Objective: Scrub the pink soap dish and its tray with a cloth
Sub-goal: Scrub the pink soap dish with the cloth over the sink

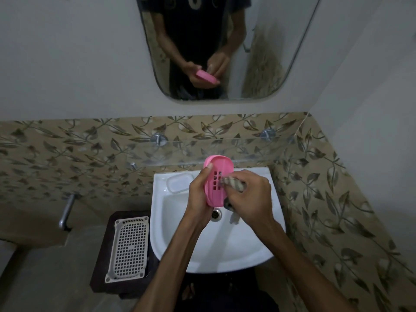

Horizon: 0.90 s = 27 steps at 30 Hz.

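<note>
sink (258,251): white basin, centre | drain (216,214): at its middle | clear dish (180,182): on rim, 11 o'clock | stool (101,278): dark, 9 o'clock, bears white grid tray (129,246)

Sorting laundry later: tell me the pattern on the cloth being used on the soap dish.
Striped, dark grey and pale bands, on the cloth; clearest in the head view.

The right hand (249,194) covers most of the cloth (234,184); the left hand (200,194) hides the pink soap dish's (217,174) near edge. The tap seems hidden behind both.
</note>
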Each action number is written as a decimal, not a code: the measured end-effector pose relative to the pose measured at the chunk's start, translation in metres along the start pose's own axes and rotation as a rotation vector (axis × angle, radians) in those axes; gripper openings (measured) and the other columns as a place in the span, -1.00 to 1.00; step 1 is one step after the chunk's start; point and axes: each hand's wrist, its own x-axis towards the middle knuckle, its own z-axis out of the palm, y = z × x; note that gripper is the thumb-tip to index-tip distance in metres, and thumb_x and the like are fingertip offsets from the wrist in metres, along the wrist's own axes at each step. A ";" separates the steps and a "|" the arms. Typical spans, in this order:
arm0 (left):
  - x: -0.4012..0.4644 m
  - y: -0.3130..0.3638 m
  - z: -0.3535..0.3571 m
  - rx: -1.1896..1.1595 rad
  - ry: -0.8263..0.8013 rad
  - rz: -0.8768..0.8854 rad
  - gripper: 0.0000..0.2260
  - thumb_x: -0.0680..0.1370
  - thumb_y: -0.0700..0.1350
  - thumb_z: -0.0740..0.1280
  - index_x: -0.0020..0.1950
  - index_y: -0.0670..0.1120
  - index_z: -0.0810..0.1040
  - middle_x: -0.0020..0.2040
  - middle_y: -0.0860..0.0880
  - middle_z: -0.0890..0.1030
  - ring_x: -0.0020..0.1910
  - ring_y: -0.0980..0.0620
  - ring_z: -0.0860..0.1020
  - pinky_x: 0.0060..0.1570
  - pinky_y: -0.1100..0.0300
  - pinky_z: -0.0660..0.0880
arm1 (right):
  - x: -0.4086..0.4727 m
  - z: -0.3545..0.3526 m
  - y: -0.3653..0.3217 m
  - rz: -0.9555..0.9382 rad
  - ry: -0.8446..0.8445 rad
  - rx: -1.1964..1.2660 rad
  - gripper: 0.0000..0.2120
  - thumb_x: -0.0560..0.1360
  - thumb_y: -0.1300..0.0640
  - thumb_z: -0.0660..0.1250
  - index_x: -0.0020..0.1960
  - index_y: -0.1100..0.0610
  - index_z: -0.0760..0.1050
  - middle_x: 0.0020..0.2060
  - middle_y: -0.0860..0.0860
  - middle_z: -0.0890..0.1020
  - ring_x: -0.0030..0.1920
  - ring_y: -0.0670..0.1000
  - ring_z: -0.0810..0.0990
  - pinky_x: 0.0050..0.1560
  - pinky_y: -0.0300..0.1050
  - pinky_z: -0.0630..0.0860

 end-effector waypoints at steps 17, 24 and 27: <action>-0.004 -0.010 0.005 0.072 0.094 -0.020 -0.56 0.59 0.26 0.30 0.02 -0.04 0.81 0.01 -0.16 0.75 -0.02 -0.13 0.71 0.01 0.01 0.59 | 0.005 0.001 0.010 -0.053 0.056 0.006 -0.77 0.44 0.26 0.58 0.10 0.16 0.73 -0.06 0.05 0.76 -0.10 -0.01 0.71 0.01 -0.05 0.72; -0.003 -0.010 0.008 0.091 0.094 -0.032 -0.57 0.63 0.22 0.28 0.03 -0.04 0.81 0.06 -0.18 0.76 0.03 -0.15 0.71 0.11 -0.05 0.59 | 0.011 0.003 0.011 -0.007 0.181 0.027 -0.76 0.45 0.25 0.58 0.12 0.16 0.74 -0.09 0.04 0.77 -0.18 -0.07 0.69 -0.08 -0.12 0.72; -0.004 -0.007 0.005 0.067 0.106 -0.039 -0.56 0.60 0.23 0.30 0.02 -0.07 0.80 0.06 -0.22 0.76 -0.03 -0.14 0.75 -0.03 -0.02 0.67 | 0.001 0.005 0.004 -0.069 -0.021 0.043 -0.75 0.45 0.19 0.57 0.12 0.12 0.75 -0.08 0.02 0.78 -0.18 -0.05 0.73 -0.06 -0.05 0.75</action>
